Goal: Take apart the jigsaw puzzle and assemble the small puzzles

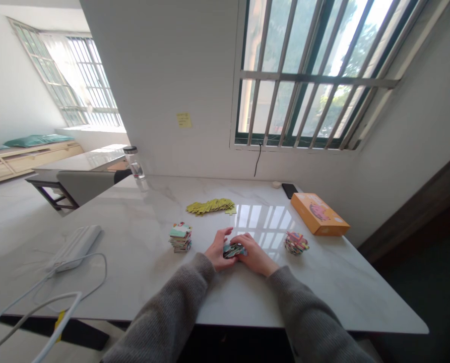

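Between my two hands, low over the middle of the white table, is a small stack of puzzle pieces (234, 250) with bluish tops. My left hand (219, 252) curls around its left side, thumb near the front. From the right, my right hand (252, 251) wraps over the stack, its fingers partly covering it. A taller stack of puzzle pieces (180, 238) stands to the left of my left hand. Right of my right hand sits a pink and multicoloured stack of pieces (296, 243). Beyond my hands, yellow-green puzzle pieces (211, 206) lie overlapped in a row.
An orange box (319, 214) and a black phone (289, 190) lie at the back right of the marble-patterned table (141, 282). A white power strip (78, 247) with cables is at the left. A clear bottle (134, 163) stands at the back left corner.
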A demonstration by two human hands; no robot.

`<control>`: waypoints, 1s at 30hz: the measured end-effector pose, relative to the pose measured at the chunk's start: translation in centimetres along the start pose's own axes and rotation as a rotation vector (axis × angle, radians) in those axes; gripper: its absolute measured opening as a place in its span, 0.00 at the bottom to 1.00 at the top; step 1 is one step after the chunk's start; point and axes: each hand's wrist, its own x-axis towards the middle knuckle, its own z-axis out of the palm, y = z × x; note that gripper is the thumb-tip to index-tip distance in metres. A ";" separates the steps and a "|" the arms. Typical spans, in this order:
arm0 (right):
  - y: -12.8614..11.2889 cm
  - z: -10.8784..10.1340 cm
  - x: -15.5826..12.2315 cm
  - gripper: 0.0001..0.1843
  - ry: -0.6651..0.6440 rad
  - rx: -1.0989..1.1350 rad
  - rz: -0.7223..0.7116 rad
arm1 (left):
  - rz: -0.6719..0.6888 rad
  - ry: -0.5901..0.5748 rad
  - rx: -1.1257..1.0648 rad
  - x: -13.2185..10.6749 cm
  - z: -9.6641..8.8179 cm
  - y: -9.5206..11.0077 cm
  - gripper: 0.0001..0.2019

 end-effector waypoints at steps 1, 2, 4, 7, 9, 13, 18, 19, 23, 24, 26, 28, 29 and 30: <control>0.0 -0.3 0.0 0.17 0.015 0.009 0.039 | -0.013 0.022 0.057 0.0 -0.1 0.2 0.40; 0.0 -0.5 0.0 0.15 0.030 0.018 0.081 | -0.031 0.039 0.107 0.1 -0.2 0.4 0.35; 0.0 -1.0 0.0 0.12 0.052 0.044 0.159 | -0.072 0.050 0.160 0.2 -0.5 0.8 0.24; -0.2 -1.0 0.1 0.16 0.051 0.157 0.228 | -0.124 0.056 0.160 0.3 -0.7 1.1 0.18; -0.1 -0.8 0.1 0.21 0.049 0.239 0.246 | -0.153 0.076 0.167 0.5 -0.7 1.1 0.19; 0.3 0.0 0.2 0.27 0.069 0.224 0.248 | -0.208 0.121 0.205 0.6 -0.6 0.8 0.21; 1.1 0.3 1.0 0.28 0.077 0.260 0.302 | -0.260 0.130 0.257 0.9 -0.5 0.3 0.24; 1.4 0.3 1.3 0.27 0.091 0.262 0.314 | -0.270 0.143 0.292 1.0 -0.5 0.2 0.24; 2.8 0.1 2.4 0.25 0.160 0.173 0.380 | -0.255 0.200 0.483 1.1 -0.5 0.0 0.24; 3.2 0.0 2.7 0.26 0.169 0.117 0.403 | -0.245 0.204 0.513 1.1 -0.5 0.0 0.24; 3.7 -0.1 2.9 0.26 0.175 -0.028 0.448 | -0.230 0.197 0.547 1.0 -0.5 0.2 0.23; 4.0 -0.2 3.1 0.25 0.178 -0.156 0.481 | -0.216 0.179 0.565 0.9 -0.4 0.4 0.22; 4.1 -0.2 3.1 0.24 0.180 -0.196 0.490 | -0.204 0.168 0.570 0.8 -0.4 0.6 0.21; 4.1 -0.2 3.1 0.22 0.184 -0.219 0.492 | -0.187 0.156 0.571 0.7 -0.4 0.8 0.20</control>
